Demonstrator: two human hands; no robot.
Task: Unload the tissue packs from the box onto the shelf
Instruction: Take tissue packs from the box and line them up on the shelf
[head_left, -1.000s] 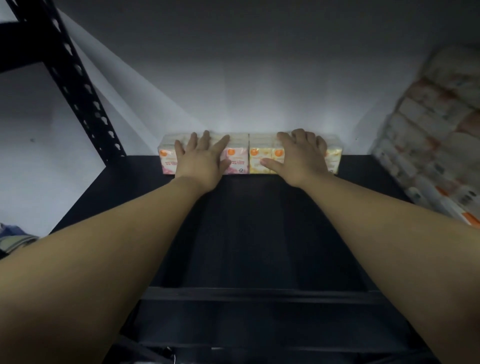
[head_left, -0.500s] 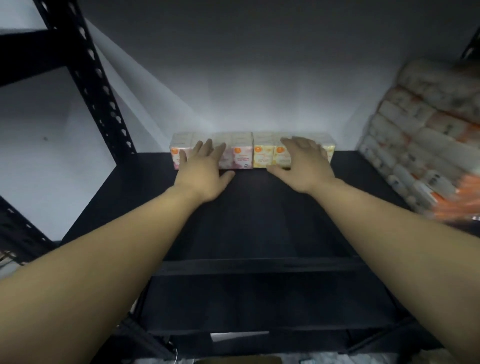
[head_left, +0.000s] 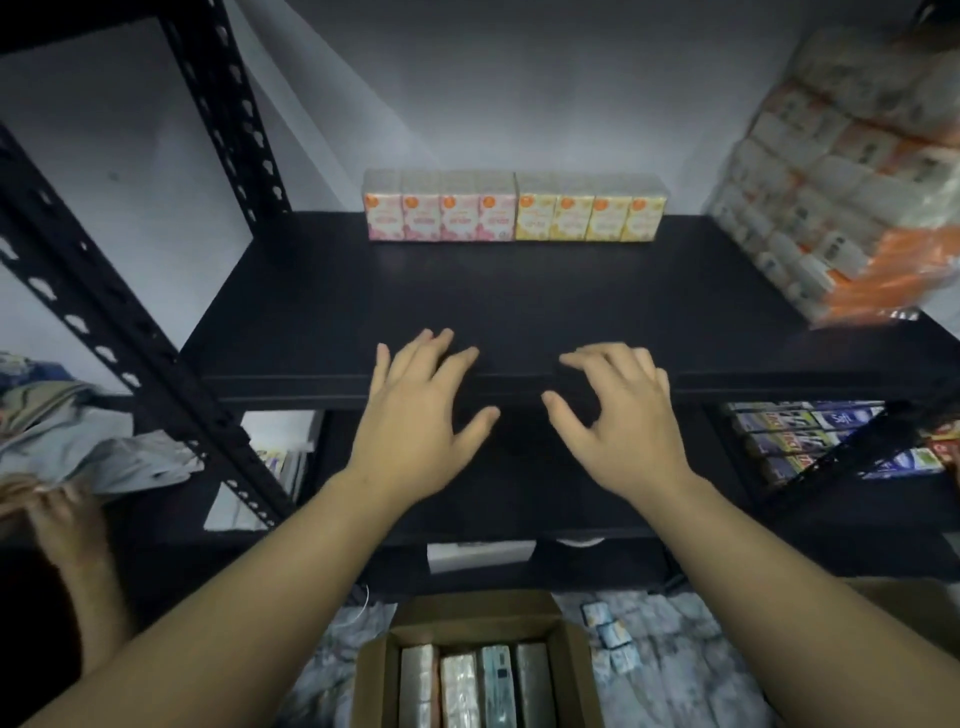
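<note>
Bare forearms, apparently no sleeves.

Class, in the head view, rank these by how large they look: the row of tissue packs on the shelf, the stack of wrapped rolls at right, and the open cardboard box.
1. Stack of wrapped rolls
2. Row of tissue packs and cardboard box: look alike; the box is nearer and cut off, so unsure.

Background clutter around the rack

Big stack of wrapped paper rolls (head_left: 852, 171) with orange packaging leaning at the right, blurry so can't read the labels. Below that, on a lower level at the right, a row of blue and purple boxes (head_left: 810, 441). Left side has a crumpled pile of grey cloth (head_left: 78, 441), and another person's hand (head_left: 57, 519) touching its lower edge. Pale wall (head_left: 493, 78) behind everything, and a patterned floor covering (head_left: 675, 649) down at the bottom.
</note>
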